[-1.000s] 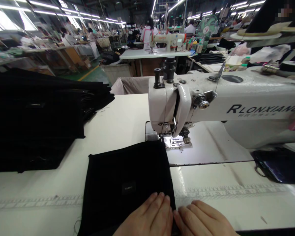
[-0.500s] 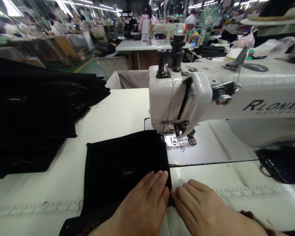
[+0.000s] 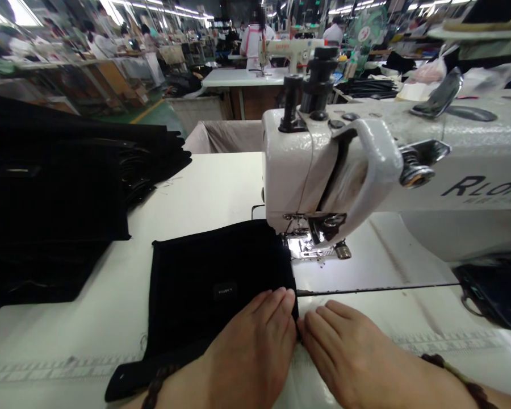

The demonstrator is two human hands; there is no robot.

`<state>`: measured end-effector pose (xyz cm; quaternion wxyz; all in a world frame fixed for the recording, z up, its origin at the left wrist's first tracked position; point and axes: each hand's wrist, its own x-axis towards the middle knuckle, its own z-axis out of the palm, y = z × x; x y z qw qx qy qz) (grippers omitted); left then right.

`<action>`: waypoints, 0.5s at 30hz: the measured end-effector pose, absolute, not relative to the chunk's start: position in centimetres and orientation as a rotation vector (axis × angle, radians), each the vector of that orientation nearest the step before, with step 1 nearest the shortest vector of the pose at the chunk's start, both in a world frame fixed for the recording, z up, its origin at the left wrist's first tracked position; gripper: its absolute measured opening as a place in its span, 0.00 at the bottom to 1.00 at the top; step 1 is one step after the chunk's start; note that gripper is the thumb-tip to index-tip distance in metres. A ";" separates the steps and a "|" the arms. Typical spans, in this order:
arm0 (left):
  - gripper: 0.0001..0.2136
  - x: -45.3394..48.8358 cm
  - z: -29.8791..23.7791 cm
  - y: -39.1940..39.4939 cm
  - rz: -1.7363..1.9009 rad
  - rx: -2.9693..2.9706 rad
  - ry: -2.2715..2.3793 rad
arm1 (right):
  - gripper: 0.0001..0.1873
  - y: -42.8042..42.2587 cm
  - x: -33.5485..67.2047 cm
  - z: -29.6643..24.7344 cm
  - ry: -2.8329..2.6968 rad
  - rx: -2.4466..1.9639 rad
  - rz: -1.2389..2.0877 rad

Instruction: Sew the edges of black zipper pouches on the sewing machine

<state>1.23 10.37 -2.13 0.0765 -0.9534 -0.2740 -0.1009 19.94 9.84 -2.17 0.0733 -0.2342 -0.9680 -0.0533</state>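
A flat black fabric piece (image 3: 196, 267) with a small dark label (image 3: 225, 291) lies on the white table. Its far right corner reaches the lit presser foot (image 3: 302, 248) of the sewing machine (image 3: 323, 165). My left hand (image 3: 255, 346) rests on the near right part of the piece, fingers stretched and close together. Just right of it, my right hand (image 3: 344, 352) is closed with bent fingers, its fingertips at the fabric's right edge. What lies under the palms is hidden.
A pile of black fabric pieces (image 3: 59, 187) lies at the left. A dark pouch-like thing (image 3: 494, 289) with a ring sits at the right. A ruler tape (image 3: 59, 366) runs along the table. Beyond stand a cloth-lined bin (image 3: 230, 135), another sewing table (image 3: 225, 78) and several people.
The black fabric piece has slid slightly away from me, toward the machine, and both hands have moved forward with it. The camera view has shifted a little.
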 end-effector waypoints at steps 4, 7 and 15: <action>0.14 0.9 -2.1 11.8 -0.379 -2.848 -0.796 | 0.06 11.5 19.6 -2.1 -2.943 -0.699 -0.171; 0.14 0.7 -2.8 13.0 -0.375 -2.873 -0.800 | 0.06 12.8 19.4 -2.0 -2.930 -0.704 -0.210; 0.14 0.6 -4.3 16.0 -0.300 -2.910 -0.718 | 0.11 15.2 19.8 -2.4 -2.825 -0.759 -0.297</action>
